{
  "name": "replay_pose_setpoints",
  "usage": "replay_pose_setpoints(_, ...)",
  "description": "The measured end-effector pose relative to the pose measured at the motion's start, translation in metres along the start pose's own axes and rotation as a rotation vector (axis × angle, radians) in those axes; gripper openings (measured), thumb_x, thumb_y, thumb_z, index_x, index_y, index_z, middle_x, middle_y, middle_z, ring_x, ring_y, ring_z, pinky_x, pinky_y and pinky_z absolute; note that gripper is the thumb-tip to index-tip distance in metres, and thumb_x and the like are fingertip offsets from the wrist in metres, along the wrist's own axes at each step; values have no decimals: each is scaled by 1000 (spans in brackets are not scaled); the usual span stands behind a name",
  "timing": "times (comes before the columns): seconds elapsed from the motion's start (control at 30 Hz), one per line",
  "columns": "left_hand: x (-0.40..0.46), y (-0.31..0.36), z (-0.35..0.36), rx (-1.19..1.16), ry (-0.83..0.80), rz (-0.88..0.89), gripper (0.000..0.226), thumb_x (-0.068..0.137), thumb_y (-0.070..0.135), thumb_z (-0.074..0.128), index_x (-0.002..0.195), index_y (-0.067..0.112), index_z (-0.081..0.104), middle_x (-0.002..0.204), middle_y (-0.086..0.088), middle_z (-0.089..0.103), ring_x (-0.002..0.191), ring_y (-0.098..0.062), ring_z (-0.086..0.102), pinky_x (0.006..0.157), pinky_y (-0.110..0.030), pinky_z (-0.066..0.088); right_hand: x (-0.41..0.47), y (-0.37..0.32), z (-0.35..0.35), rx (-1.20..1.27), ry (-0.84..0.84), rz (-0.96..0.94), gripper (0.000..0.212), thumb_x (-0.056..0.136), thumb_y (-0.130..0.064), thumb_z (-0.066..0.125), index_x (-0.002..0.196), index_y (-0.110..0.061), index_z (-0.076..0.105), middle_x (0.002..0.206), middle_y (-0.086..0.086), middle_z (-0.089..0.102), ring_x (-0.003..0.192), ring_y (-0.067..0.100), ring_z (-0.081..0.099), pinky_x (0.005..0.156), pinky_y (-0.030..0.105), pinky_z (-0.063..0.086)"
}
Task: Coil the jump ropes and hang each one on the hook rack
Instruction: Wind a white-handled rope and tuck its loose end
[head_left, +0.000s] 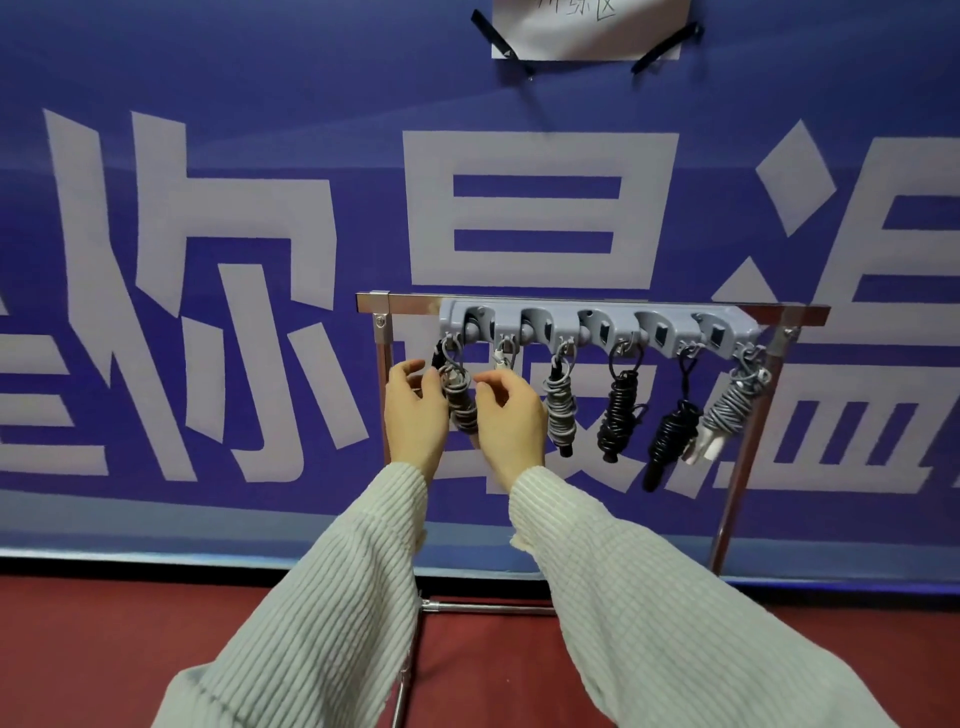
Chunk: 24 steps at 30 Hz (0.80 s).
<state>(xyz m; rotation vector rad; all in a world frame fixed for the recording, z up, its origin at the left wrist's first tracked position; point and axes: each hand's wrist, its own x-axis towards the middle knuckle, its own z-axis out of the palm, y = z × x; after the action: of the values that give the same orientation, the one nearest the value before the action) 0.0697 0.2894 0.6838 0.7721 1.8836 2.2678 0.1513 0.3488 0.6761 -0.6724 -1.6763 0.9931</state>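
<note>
- Head view: my left hand (415, 410) and my right hand (506, 415) are raised side by side in front of me, backs toward the camera, with a coiled grey jump rope (460, 400) between them.
- Left hand's thumb lies against the left side of that coil; the fingers curl loosely and I cannot tell whether they pinch anything.
- Right hand's fingers are bent beside the coil's right side; a real grip is not visible.
- Both arms wear pale ribbed knit sleeves (332, 597).
- That grey rope is wound into a tight upright bundle and hangs by a loop from the leftmost hook of the grey plastic hook rack (597, 325).
- Next hook to the right shows only a small loop and a white tip above my right hand.
- Further right hang four more bundles: a second grey rope (560, 410), a black rope (618, 410), another black rope (672, 436) with its handle pointing down, and a tilted grey rope with white handles (730, 410).
- Rack is fixed to the top bar of a chrome metal stand (737, 467).
- Behind it is a blue banner (260, 78) with large pale characters; below, a red floor (104, 649).
</note>
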Motion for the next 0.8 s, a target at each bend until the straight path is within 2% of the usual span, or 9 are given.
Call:
replay_pose_setpoints(0.13, -7, 4, -10, 27, 12, 3, 26, 105, 29, 50, 128, 20, 55, 120, -1, 63, 103, -14, 65, 78, -27, 53, -6, -1, -9, -7, -10, 18, 15, 100, -22, 58, 100, -27, 71, 93, -7, 72, 85, 16, 71, 69, 46, 63)
replay_pose_setpoints(0.3, -19, 7, -20, 52, -1, -13, 19, 104, 32, 49, 116, 21, 59, 111, -4, 68, 96, -18, 67, 82, -36, 58, -15, 1, -14, 8, -59, 57, 14, 99, -22, 60, 99, -27, 73, 92, -8, 73, 86, 15, 71, 72, 46, 63)
replay_pose_setpoints(0.47, -42, 8, -30, 79, -72, -28, 20, 102, 30, 50, 95, 22, 66, 94, -3, 73, 88, -21, 70, 84, -46, 59, -28, -4, -17, 13, -114, 71, 14, 97, -24, 60, 99, -29, 74, 91, -11, 74, 88, 14, 71, 79, 46, 63)
replay_pose_setpoints(0.63, -62, 7, -41, 76, -152, -32, 21, 102, 22, 52, 93, 16, 71, 88, -6, 73, 79, -19, 66, 76, -39, 58, -51, -11, -26, -18, -129, 51, 14, 98, -21, 61, 103, -24, 74, 96, -9, 73, 92, 10, 68, 87, 41, 60)
replay_pose_setpoints(0.73, -78, -10, -48, 86, -184, -66, 21, 101, 21, 53, 92, 15, 72, 82, 0, 71, 75, -15, 66, 73, -33, 57, -71, -3, -27, -45, -187, 59, 15, 97, -19, 62, 102, -22, 76, 95, -8, 74, 91, 9, 67, 85, 38, 59)
replay_pose_setpoints(0.8, -88, -29, -53, 102, -185, -99, 22, 98, 21, 54, 88, 17, 72, 79, 1, 72, 73, -15, 67, 72, -36, 58, -83, 10, -25, -53, -226, 86, 15, 95, -17, 63, 98, -21, 77, 92, -7, 75, 91, 12, 69, 86, 38, 58)
